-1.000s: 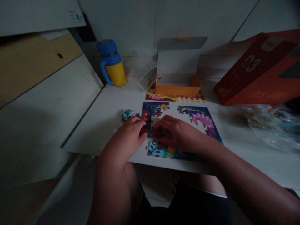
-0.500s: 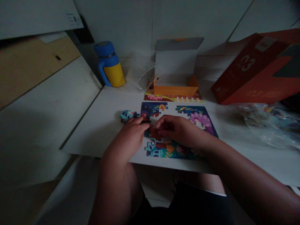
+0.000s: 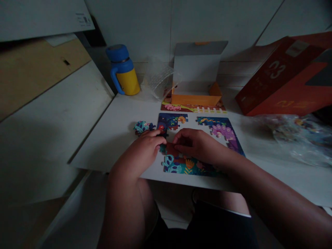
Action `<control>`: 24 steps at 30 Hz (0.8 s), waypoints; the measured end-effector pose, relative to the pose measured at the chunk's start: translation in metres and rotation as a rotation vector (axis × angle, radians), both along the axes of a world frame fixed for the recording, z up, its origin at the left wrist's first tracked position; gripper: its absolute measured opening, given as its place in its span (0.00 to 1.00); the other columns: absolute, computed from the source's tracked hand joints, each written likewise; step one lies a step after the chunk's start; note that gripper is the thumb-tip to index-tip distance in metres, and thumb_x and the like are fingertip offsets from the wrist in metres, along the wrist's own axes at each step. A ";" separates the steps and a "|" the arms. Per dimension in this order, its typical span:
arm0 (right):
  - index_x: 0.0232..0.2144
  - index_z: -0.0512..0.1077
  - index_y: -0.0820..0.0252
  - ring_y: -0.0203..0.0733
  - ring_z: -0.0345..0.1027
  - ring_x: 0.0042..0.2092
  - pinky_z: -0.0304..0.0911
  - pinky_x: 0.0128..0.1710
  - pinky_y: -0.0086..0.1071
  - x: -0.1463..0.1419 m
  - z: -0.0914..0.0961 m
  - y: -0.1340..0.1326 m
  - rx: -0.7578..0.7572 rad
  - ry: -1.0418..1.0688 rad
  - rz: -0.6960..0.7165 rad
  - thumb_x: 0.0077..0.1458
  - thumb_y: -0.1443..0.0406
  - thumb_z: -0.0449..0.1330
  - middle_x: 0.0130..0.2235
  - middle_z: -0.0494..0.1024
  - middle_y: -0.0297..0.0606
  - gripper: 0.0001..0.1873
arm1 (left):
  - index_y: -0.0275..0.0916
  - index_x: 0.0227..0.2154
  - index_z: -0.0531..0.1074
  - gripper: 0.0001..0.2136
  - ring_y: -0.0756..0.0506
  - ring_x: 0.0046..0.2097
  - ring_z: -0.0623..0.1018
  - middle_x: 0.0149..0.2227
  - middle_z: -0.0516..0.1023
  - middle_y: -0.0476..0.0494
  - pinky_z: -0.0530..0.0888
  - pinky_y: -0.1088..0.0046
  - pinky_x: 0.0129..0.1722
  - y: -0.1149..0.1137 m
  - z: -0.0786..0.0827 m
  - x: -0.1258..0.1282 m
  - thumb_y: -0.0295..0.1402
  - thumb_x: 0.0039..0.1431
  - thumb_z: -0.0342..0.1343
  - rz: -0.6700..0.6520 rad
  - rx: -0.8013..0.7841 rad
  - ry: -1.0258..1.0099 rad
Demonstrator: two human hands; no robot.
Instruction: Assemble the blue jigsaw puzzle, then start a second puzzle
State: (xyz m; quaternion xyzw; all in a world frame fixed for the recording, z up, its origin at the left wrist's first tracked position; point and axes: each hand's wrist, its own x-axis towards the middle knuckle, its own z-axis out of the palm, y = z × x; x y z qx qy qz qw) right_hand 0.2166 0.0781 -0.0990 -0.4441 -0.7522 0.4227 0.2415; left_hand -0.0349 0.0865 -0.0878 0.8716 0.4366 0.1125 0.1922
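A partly assembled jigsaw puzzle lies on the white table, its dark blue upper left section (image 3: 169,119), purple right section (image 3: 224,133) and teal flowered bottom section (image 3: 177,166) standing apart. My right hand (image 3: 198,145) pinches a brown puzzle piece (image 3: 171,149) between thumb and curled fingers, just above the bottom section. Stretched out, my left hand (image 3: 147,147) rests its fingertips on the dark pieces at the puzzle's left edge. Past its fingers lie loose puzzle pieces (image 3: 142,127) in teal and dark blue. My right hand and forearm hide part of the puzzle.
Behind the puzzle, an open orange box (image 3: 197,100) stands on a colourful printed sheet (image 3: 178,107). Clear plastic packaging (image 3: 158,81) and a blue and yellow flask (image 3: 127,77) are left of it. At right are a large red box (image 3: 280,79) and a plastic bag (image 3: 298,135).
The view has shifted slightly. My left thumb and the brown piece have moved a little; both hands otherwise keep nearly the same place over the puzzle.
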 end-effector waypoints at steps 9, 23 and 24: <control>0.42 0.83 0.55 0.40 0.77 0.38 0.68 0.39 0.33 -0.003 -0.003 0.001 0.188 -0.109 0.023 0.64 0.65 0.66 0.40 0.84 0.37 0.06 | 0.41 0.55 0.74 0.18 0.39 0.68 0.74 0.64 0.77 0.38 0.68 0.55 0.72 -0.001 0.002 -0.002 0.18 0.66 0.55 0.045 0.003 -0.048; 0.41 0.83 0.54 0.38 0.75 0.36 0.66 0.35 0.32 -0.003 -0.002 0.001 0.192 -0.154 0.008 0.64 0.65 0.67 0.39 0.84 0.36 0.05 | 0.41 0.48 0.77 0.12 0.39 0.65 0.76 0.62 0.76 0.38 0.70 0.56 0.70 -0.004 0.002 -0.005 0.22 0.65 0.60 0.047 -0.015 -0.045; 0.41 0.83 0.54 0.38 0.75 0.36 0.66 0.35 0.32 -0.003 -0.002 0.001 0.189 -0.157 0.005 0.63 0.65 0.67 0.39 0.84 0.36 0.05 | 0.41 0.48 0.77 0.12 0.38 0.65 0.76 0.62 0.76 0.39 0.70 0.56 0.70 -0.004 0.002 -0.005 0.22 0.64 0.61 0.047 -0.012 -0.046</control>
